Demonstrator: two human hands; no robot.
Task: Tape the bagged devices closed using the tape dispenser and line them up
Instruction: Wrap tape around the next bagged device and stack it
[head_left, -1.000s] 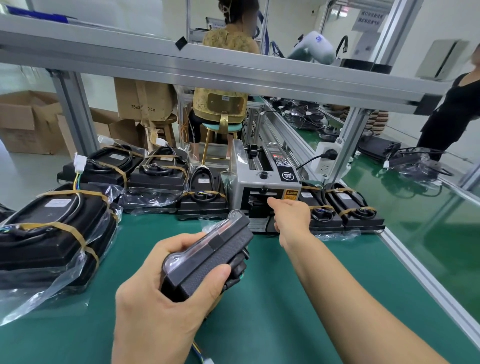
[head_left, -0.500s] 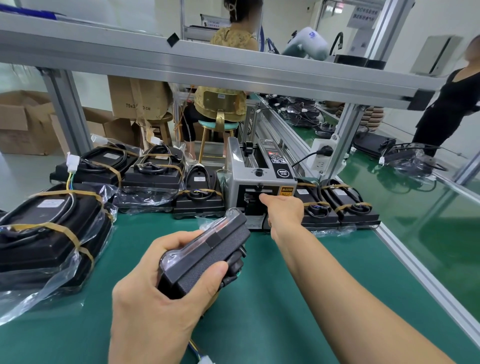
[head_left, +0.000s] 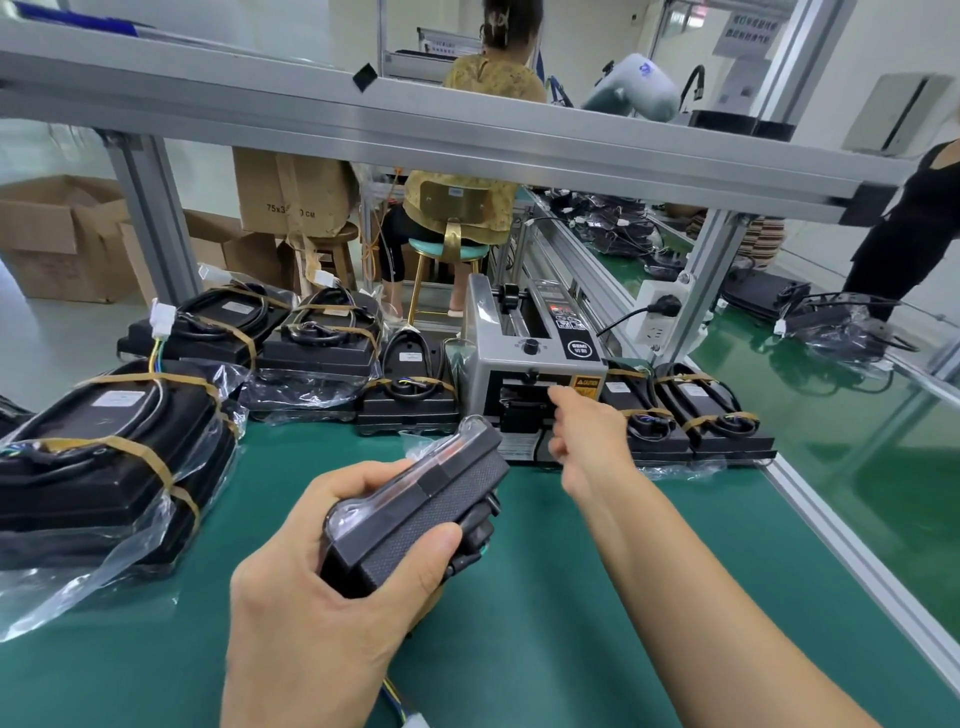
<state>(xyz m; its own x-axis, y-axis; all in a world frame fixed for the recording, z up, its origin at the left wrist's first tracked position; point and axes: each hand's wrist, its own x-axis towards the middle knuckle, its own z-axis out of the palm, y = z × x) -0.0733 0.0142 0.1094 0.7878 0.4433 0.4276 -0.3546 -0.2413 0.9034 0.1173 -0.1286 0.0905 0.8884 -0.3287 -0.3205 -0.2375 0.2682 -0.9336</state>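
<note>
Green anti-static bench mat (head_left: 597, 597) in an assembly hall, framed by aluminium rails (head_left: 467, 135). Left hand (head_left: 322, 597) clamped around a bagged black device (head_left: 415, 514), thumb across the textured side, fingers wrapped under the far edge; device tilted, raised off the mat, clear bag film over its top face, coloured wires (head_left: 397, 699) trailing below the wrist. Right hand (head_left: 587, 431) stretched forward to the outlet slot of the grey tape dispenser (head_left: 535, 374), fingertips (head_left: 558, 397) at the mouth; whether tape is pinched there cannot be told, fingers loosely curled. Dispenser standing at the far edge of the mat, dial and yellow caution label on its front. Two bagged devices with tan tape bands (head_left: 696, 415) just beside the dispenser on the right, touching each other. One upright-labelled device (head_left: 410, 395) just beside it on the left, then two more (head_left: 270, 332) farther left. Large bagged, taped unit (head_left: 98, 457) at the near left edge. White power strip (head_left: 657, 317) on the upright post. Behind the frame: cardboard boxes (head_left: 62, 234), a seated person (head_left: 467, 208) on a stool, a standing person (head_left: 914, 234) at far right.
</note>
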